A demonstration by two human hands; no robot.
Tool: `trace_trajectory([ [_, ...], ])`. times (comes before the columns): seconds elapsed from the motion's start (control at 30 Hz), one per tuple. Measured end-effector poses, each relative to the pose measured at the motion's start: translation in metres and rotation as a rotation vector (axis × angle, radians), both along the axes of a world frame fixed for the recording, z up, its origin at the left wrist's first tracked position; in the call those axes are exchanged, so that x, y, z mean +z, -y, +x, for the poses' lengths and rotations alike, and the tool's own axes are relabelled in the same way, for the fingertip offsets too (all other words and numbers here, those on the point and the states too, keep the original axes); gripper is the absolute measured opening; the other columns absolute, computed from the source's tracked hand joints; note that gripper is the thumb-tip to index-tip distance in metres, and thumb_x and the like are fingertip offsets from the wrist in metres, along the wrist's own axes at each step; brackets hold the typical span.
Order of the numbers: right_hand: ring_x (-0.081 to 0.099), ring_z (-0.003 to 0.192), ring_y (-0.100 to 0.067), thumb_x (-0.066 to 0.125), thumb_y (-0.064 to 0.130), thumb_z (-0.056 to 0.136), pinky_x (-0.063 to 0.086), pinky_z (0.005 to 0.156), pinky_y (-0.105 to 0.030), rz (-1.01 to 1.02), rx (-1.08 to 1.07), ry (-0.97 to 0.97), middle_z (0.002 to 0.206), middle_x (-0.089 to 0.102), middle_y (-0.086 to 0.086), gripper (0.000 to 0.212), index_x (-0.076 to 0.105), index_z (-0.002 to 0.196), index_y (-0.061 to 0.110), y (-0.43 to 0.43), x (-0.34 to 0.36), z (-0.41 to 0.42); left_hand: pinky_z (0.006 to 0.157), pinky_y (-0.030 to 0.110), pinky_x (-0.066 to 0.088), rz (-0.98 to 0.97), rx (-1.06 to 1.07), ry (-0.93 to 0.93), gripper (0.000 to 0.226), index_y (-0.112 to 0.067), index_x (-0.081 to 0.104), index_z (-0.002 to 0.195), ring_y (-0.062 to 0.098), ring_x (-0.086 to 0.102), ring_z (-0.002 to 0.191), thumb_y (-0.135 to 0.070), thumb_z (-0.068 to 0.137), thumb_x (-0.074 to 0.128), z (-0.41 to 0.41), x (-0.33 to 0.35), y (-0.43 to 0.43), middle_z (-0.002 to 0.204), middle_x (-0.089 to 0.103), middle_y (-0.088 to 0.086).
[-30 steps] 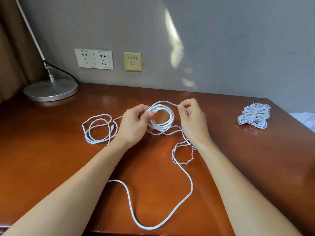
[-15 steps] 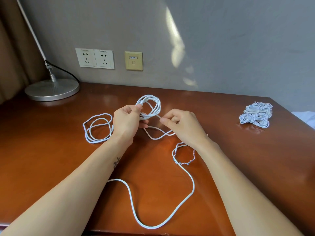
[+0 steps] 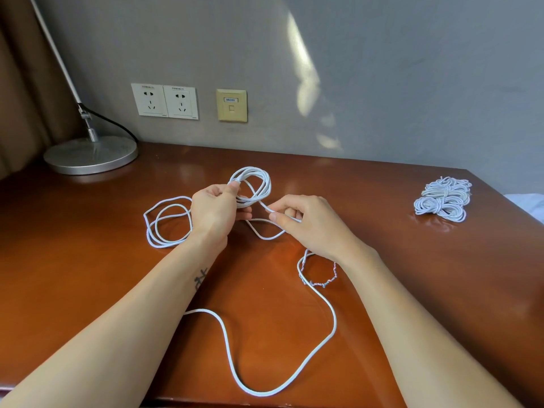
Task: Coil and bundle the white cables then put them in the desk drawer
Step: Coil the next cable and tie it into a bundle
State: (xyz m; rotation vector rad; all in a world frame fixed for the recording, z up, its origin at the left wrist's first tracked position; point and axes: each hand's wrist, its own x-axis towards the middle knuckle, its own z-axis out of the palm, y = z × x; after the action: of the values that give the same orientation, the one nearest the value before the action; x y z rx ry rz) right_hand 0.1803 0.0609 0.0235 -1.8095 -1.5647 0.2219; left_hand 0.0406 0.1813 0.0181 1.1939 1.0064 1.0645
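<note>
Left hand (image 3: 216, 213) pinches a small coil (image 3: 268, 187) of the white cable (image 3: 226, 344) between thumb and fingers, coil upright just above the desk (image 3: 88, 260). Right hand (image 3: 309, 225) pinches the strand running off the coil, fingers curled round it. Rest of that cable lies loose on the desk: loops (image 3: 153, 240) left of the left wrist, long slack curve near front edge. Bundled cables (image 3: 443, 198) sit on the desk far right, well apart from both hands. Lamp base (image 3: 91, 156) back left, wall sockets (image 3: 164, 101) behind.
</note>
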Motion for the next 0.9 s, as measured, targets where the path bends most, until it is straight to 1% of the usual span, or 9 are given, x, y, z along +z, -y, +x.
trace_trajectory([
  [0.1, 0.055, 0.082, 0.002, 0.068, 0.035, 0.099, 0.043, 0.069, -0.018, 0.025, -0.001, 0.058, 0.075, 0.060, 0.020, 0.014, 0.077, 0.109, 0.032, -0.003, -0.003, -0.001, 0.066, 0.032, 0.063, -0.013, -0.004, 0.010, 0.019, -0.006, 0.070, 0.101, 0.018, 0.070, 0.056, -0.022, 0.104, 0.061, -0.001, 0.000, 0.000, 0.070, 0.072, 0.007],
  [0.2, 0.054, 0.093, -0.004, 0.068, 0.035, 0.098, 0.047, 0.078, -0.026, 0.123, -0.040, 0.172, 0.090, 0.063, 0.023, 0.015, 0.079, 0.107, 0.029, -0.006, -0.005, 0.002, 0.069, 0.037, 0.065, 0.099, 0.024, -0.109, 0.021, -0.007, 0.069, 0.098, 0.020, 0.073, 0.058, -0.026, 0.104, 0.061, -0.001, 0.000, -0.002, 0.069, 0.074, 0.008],
  [0.27, 0.051, 0.098, -0.006, 0.069, 0.032, 0.098, 0.048, 0.083, -0.029, 0.218, -0.058, 0.261, 0.098, 0.063, 0.018, 0.016, 0.080, 0.106, 0.024, -0.007, -0.005, 0.004, 0.069, 0.039, 0.065, 0.175, 0.031, -0.188, 0.021, -0.010, 0.068, 0.095, 0.020, 0.074, 0.058, -0.028, 0.103, 0.061, -0.001, -0.001, -0.002, 0.066, 0.074, 0.007],
  [0.37, 0.053, 0.105, -0.014, 0.070, 0.029, 0.096, 0.047, 0.088, -0.031, 0.372, -0.051, 0.371, 0.107, 0.068, 0.009, 0.016, 0.081, 0.099, 0.018, -0.009, -0.007, 0.006, 0.069, 0.042, 0.065, 0.192, -0.002, -0.222, 0.020, -0.011, 0.068, 0.092, 0.021, 0.074, 0.057, -0.028, 0.102, 0.063, -0.001, -0.003, -0.002, 0.063, 0.074, 0.005],
  [0.47, 0.059, 0.113, -0.014, 0.060, 0.035, 0.099, 0.048, 0.094, -0.033, 0.432, -0.032, 0.377, 0.113, 0.073, 0.007, 0.027, 0.081, 0.097, 0.018, -0.009, -0.006, 0.006, 0.071, 0.044, 0.065, 0.182, -0.065, -0.231, 0.020, -0.011, 0.070, 0.092, 0.023, 0.074, 0.059, -0.026, 0.102, 0.063, 0.000, -0.004, -0.002, 0.065, 0.074, 0.006],
  [0.57, 0.064, 0.105, -0.011, 0.056, 0.034, 0.102, 0.054, 0.089, -0.036, 0.434, -0.047, 0.324, 0.102, 0.075, 0.008, 0.028, 0.079, 0.097, 0.019, -0.006, -0.006, 0.004, 0.067, 0.040, 0.065, 0.240, -0.106, -0.277, 0.021, -0.009, 0.070, 0.094, 0.021, 0.074, 0.058, -0.027, 0.103, 0.061, 0.000, -0.004, 0.002, 0.065, 0.074, 0.006],
  [0.7, 0.060, 0.094, -0.008, 0.062, 0.022, 0.102, 0.052, 0.078, -0.035, 0.440, -0.142, 0.263, 0.090, 0.073, 0.013, 0.018, 0.078, 0.093, 0.024, -0.007, -0.006, 0.002, 0.053, 0.021, 0.057, 0.408, -0.151, -0.386, 0.021, -0.013, 0.068, 0.093, 0.014, 0.071, 0.053, -0.029, 0.104, 0.060, 0.000, -0.002, 0.013, 0.063, 0.072, 0.003],
  [0.8, 0.059, 0.089, -0.011, 0.060, 0.026, 0.104, 0.051, 0.073, -0.034, 0.393, -0.239, 0.190, 0.083, 0.067, 0.016, 0.019, 0.078, 0.098, 0.028, -0.005, -0.005, 0.000, 0.051, 0.018, 0.053, 0.540, -0.214, -0.415, 0.018, -0.017, 0.067, 0.095, 0.010, 0.070, 0.055, -0.030, 0.104, 0.059, 0.001, -0.002, 0.018, 0.066, 0.072, 0.001],
  [0.9, 0.060, 0.083, -0.016, 0.054, 0.030, 0.106, 0.052, 0.068, -0.034, 0.385, -0.347, 0.192, 0.079, 0.068, 0.011, 0.023, 0.077, 0.105, 0.030, -0.004, -0.005, -0.002, 0.051, 0.014, 0.049, 0.650, -0.301, -0.389, 0.018, -0.017, 0.068, 0.100, 0.007, 0.069, 0.057, -0.029, 0.105, 0.056, 0.001, -0.003, 0.023, 0.071, 0.071, -0.002],
])
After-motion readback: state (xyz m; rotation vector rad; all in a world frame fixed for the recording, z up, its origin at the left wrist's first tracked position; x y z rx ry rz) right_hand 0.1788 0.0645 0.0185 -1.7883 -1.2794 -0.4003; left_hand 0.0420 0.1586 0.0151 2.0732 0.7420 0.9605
